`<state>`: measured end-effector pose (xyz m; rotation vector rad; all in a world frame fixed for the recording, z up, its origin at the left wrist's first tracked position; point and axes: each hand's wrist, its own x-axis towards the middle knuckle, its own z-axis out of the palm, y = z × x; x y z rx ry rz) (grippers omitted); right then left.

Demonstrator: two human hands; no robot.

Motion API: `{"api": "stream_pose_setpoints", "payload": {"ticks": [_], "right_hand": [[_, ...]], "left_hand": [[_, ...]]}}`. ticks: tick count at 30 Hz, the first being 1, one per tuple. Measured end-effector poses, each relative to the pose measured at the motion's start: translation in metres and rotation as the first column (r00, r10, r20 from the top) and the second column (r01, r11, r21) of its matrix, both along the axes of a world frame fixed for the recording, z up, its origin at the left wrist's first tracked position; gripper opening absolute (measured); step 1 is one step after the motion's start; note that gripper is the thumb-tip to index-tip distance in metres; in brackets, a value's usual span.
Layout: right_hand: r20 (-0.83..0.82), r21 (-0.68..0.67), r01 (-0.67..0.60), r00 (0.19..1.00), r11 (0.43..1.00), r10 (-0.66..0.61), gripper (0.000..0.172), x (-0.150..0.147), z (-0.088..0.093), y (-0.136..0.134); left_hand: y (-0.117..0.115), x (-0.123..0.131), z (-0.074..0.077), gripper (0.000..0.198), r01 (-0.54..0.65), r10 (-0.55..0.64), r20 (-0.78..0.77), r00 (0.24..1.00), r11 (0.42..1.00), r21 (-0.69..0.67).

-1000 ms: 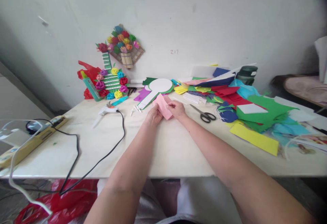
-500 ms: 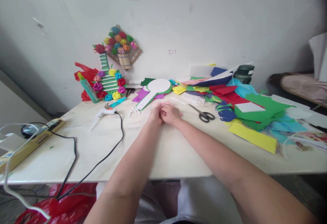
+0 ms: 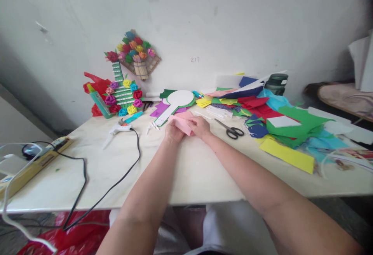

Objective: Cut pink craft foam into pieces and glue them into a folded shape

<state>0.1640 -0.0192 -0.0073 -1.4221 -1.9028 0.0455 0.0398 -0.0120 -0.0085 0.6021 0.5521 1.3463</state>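
Note:
A small pink paper piece [image 3: 182,124] is held between both my hands over the middle of the pale table [image 3: 186,169]. My left hand [image 3: 171,132] pinches its left side with closed fingers. The right side is gripped by my right hand [image 3: 201,127], fingers curled on the paper. Just beyond the hands lies a white round paddle shape on green backing [image 3: 176,103]. Black-handled scissors [image 3: 231,130] lie a little to the right of my right hand.
A white glue gun [image 3: 118,129] with a black cord [image 3: 116,181] lies to the left. Paper flower crafts [image 3: 125,94] lean on the wall. Several coloured sheets [image 3: 279,127] are heaped at the right. A power strip [image 3: 35,162] sits at the left edge.
Half a second ago my hands were pressed together with the pink paper hidden; now they have parted slightly and the pink paper shows between them again.

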Motion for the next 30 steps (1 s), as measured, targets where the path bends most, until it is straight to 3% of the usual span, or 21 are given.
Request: {"api": "stream_pose_setpoints", "payload": {"ticks": [5, 8, 11, 14, 18, 20, 23, 25, 30], "right_hand": [[0.099, 0.055, -0.035, 0.995, 0.998, 0.029, 0.017, -0.011, 0.003, -0.007], [0.128, 0.132, -0.089, 0.989, 0.987, 0.073, 0.020, -0.014, 0.002, -0.011], [0.195, 0.211, -0.189, 0.969, 0.959, 0.149, 0.025, -0.013, 0.001, -0.013], [0.283, 0.229, -0.342, 0.919, 0.911, 0.273, 0.025, -0.013, 0.001, -0.017], [0.251, 0.159, -0.485, 0.862, 0.860, 0.440, 0.026, -0.015, 0.004, -0.022], [0.146, 0.149, -0.430, 0.900, 0.891, 0.410, 0.033, -0.013, 0.006, -0.022], [-0.013, 0.175, -0.166, 0.985, 0.971, 0.171, 0.039, -0.008, 0.009, -0.019], [-0.032, 0.171, -0.028, 0.999, 0.985, 0.033, 0.033, -0.004, 0.010, -0.015], [0.110, 0.141, 0.002, 0.994, 0.990, -0.017, 0.039, -0.003, 0.008, -0.013]], "left_hand": [[-0.009, 0.002, 0.007, 0.049, 0.045, -0.043, -0.020, 0.999, 0.993, 0.105], [-0.013, 0.002, 0.009, 0.056, 0.107, -0.101, -0.052, 0.994, 0.984, 0.145], [-0.011, 0.000, 0.007, 0.040, 0.089, -0.083, -0.060, 0.995, 0.990, 0.108], [-0.002, -0.003, 0.002, 0.015, -0.028, 0.027, -0.039, 0.999, 1.000, -0.011], [0.006, -0.006, -0.001, 0.012, -0.180, 0.176, -0.062, 0.983, 0.980, -0.086], [0.005, -0.007, 0.000, 0.012, -0.177, 0.174, -0.043, 0.984, 0.983, -0.053], [-0.001, -0.007, 0.003, 0.018, -0.104, 0.104, 0.019, 0.994, 0.994, 0.032], [-0.004, -0.007, 0.004, 0.021, -0.084, 0.081, 0.048, 0.996, 0.995, 0.052], [-0.005, -0.007, 0.004, 0.027, -0.049, 0.052, 0.136, 0.989, 0.998, -0.025]]}}
